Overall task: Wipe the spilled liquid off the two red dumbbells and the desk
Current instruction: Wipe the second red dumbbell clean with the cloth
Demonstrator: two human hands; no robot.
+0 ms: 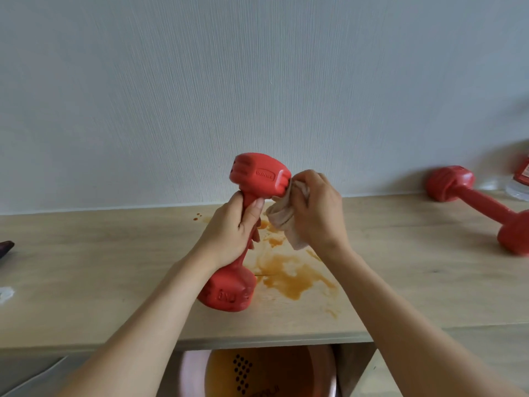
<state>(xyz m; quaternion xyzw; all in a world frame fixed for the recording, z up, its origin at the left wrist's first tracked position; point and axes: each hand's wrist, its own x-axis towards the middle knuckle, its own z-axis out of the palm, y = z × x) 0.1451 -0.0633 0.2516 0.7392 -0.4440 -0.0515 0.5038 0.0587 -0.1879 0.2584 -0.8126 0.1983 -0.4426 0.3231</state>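
My left hand [233,227] grips the handle of a red dumbbell [259,174], tilted upright with its lower head [227,290] low over the wooden desk [114,267]. My right hand [315,207] holds a crumpled beige cloth [282,217] pressed against the right side of the upper head. An orange-brown spill [292,277] spreads on the desk just right of the dumbbell, with small drops [197,216] near the wall. The second red dumbbell [481,204] lies on the desk at the far right.
A red-labelled container [522,176] stands at the right edge behind the second dumbbell. A dark object [6,247] and a white scrap [5,293] lie at the left edge. Below the desk's front edge sits an orange perforated basin [257,373]. A white wall rises behind.
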